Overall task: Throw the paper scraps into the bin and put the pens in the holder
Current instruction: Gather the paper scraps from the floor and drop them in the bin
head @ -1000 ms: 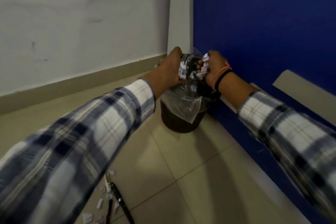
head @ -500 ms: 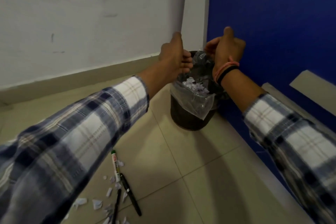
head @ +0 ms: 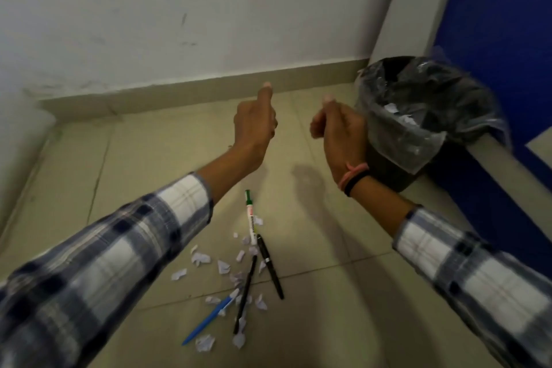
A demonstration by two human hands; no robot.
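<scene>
now that both hands have pulled back from the bin (head: 418,116) | left hand (head: 254,122) and right hand (head: 337,128) loosely curled, holding nothing | dropped scraps inside liner, right of fingers | paper scraps (head: 206,258) and pens (head: 270,266) remain on floor below fingers | holder unseen

Plaid sleeves (head: 125,251) in navy, grey and white, rolled partway up both forearms; pink band (head: 354,174) and black band (head: 357,185) circling the right wrist.

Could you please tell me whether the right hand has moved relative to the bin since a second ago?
Yes. The right hand left the black lined bin, now empty at its left.
</scene>
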